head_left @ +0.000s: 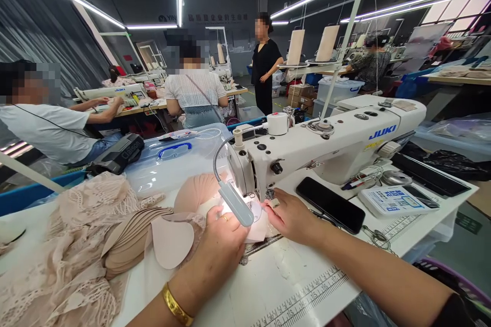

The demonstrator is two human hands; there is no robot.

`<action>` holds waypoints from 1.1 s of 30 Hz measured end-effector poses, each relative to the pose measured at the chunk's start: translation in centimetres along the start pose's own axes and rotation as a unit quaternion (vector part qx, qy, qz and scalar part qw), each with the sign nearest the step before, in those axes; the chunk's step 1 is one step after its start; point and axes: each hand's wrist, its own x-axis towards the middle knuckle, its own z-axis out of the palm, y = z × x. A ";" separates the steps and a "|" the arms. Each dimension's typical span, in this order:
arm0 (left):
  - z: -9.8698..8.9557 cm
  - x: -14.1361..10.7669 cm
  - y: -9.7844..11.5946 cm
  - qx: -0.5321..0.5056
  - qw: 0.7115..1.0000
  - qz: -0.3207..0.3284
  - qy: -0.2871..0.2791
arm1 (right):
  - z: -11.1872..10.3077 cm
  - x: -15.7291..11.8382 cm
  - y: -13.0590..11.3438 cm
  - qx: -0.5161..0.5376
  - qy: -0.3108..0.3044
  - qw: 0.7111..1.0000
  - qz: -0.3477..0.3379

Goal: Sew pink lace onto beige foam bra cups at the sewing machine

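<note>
The pale fabric (258, 234) lies on the counter (291, 276) beneath my sewing machine's (326, 138) head. My left hand (223, 241) curls at it, partly behind the lamp (237, 205); my right hand (294, 218) bunches fingertips beside it. Whether either pinches, I cannot tell.

L hand (226, 239), R hand (294, 218) w/ cloth (258, 234)

Blue "JUKI" lettering marks the near sewing machine (326, 138) and the rear-left sewing machine (111, 93). The tabletop (276, 276) carries ruler scales, 12 to 17 readable. The back wall (222, 2) shows "YIN", partly covered, and a line of Chinese characters. Blue characters on the white box (397, 200) are too blurred to read.
</note>
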 end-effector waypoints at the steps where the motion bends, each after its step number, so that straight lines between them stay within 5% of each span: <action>1: 0.0 0.0 0.0 -0.002 1.000 0.000 -0.001 | 0.0 0.0 0.0 0.000 -0.004 1.000 0.003; 9: 0.0 0.2 -0.1 0.009 1.000 -0.013 -0.009 | -0.5 -0.3 0.4 0.003 -0.073 0.997 -0.011; 17: -0.1 -0.5 2.5 -0.016 1.000 0.015 -0.014 | -1.7 -0.5 0.0 0.010 -0.192 0.978 -0.078; 28: -0.6 0.3 0.5 -0.006 0.998 0.017 -0.056 | -1.1 -0.3 -0.2 0.008 -0.179 0.983 -0.049; 33: 0.3 0.3 -1.3 -0.047 0.999 0.020 -0.014 | -0.6 0.0 -0.4 -0.007 -0.176 0.984 -0.033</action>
